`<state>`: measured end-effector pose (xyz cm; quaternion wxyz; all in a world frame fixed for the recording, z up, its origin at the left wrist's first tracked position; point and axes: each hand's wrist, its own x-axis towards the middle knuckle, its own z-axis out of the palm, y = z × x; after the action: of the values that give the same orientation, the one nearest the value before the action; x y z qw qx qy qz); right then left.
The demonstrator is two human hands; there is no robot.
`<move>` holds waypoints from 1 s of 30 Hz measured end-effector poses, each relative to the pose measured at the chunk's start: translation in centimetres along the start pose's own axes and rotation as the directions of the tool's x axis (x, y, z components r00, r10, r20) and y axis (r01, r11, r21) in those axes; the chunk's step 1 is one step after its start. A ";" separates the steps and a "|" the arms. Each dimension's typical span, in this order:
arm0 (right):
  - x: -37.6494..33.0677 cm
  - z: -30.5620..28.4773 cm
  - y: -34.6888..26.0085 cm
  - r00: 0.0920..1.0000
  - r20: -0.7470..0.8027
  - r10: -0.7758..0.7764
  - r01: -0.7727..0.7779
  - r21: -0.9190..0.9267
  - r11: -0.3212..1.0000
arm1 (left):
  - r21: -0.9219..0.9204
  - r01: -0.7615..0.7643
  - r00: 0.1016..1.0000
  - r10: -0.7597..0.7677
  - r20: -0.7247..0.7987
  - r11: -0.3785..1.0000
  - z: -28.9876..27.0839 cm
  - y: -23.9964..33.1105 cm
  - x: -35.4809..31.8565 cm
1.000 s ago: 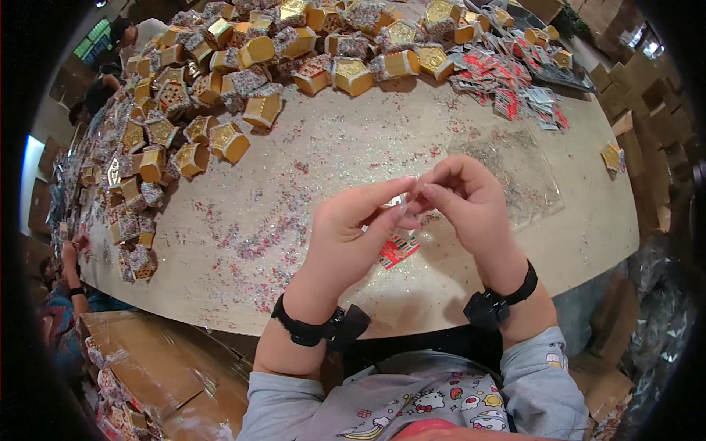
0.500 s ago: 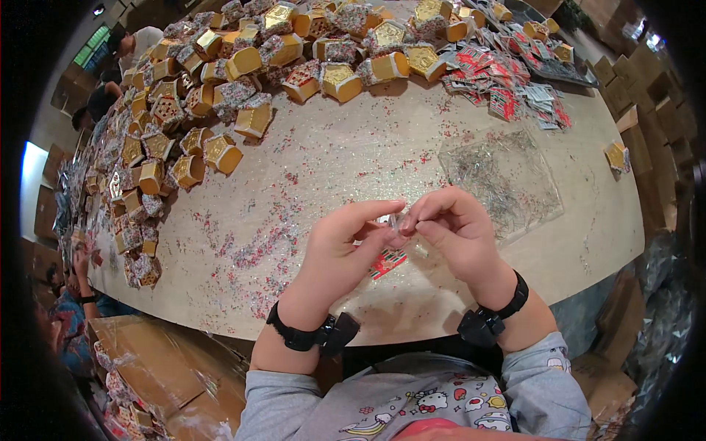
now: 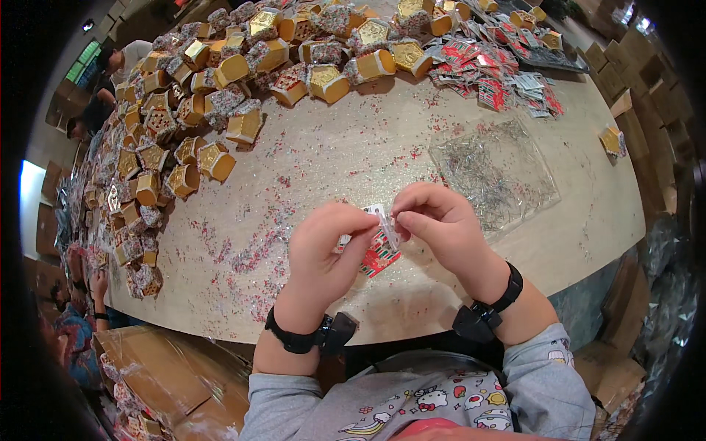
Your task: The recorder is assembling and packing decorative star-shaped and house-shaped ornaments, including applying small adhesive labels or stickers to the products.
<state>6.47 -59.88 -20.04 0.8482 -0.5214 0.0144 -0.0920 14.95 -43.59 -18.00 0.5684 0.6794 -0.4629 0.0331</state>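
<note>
Over the near middle of the table, my left hand [image 3: 321, 246] pinches a small printed card tag [image 3: 379, 256], red with green and white, between thumb and fingertips. A narrow clear, whitish strip shows along the tag's upper right side. My right hand [image 3: 443, 223] is closed in a pinch close beside that strip. Whatever lies between its fingertips is too small to make out. Right of my hands lies a flat clear tray [image 3: 496, 165] holding many thin, see-through strands.
Gold, house-like boxes [image 3: 328, 82] with sprinkle-covered tops are heaped along the far and left sides. A pile of red and white card tags [image 3: 471, 62] lies far right, by a dark tray [image 3: 551, 59]. Cardboard [image 3: 173, 367] stands lower left. Another person's hand [image 3: 98, 283] is far left.
My hands have drawn slightly apart, the left one moving left. More of the card tag and its clear strip now shows between them. The whole view has shifted a little.
</note>
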 end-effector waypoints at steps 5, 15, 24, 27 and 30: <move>0.0 0.4 -0.1 0.995 0.037 0.089 -0.092 0.091 0.992 | 0.262 -0.335 0.942 0.329 0.067 0.905 -0.3 1.0 0.1; -0.4 -0.3 -0.8 0.945 0.216 0.246 -0.287 0.182 0.940 | 0.163 -0.283 0.955 0.261 0.139 0.945 -0.3 1.3 0.1; -0.5 0.8 -0.9 0.942 0.236 -0.241 0.335 -0.573 0.748 | -0.317 0.194 0.979 -0.166 0.114 0.928 0.7 -0.4 -0.2; -0.4 1.0 -1.1 0.926 0.280 -0.254 0.373 -0.567 0.734 | -0.358 0.106 0.992 -0.074 0.102 0.928 0.4 -1.0 -0.3; -0.6 1.1 -0.9 0.943 0.243 -0.228 0.326 -0.536 0.778 | -0.319 0.058 0.994 -0.026 0.104 0.946 0.1 -1.2 -0.1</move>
<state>5.93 -59.21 -18.83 0.6287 -0.7526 -0.1058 -0.1644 15.61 -43.68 -18.97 0.6484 0.5882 -0.4751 -0.0885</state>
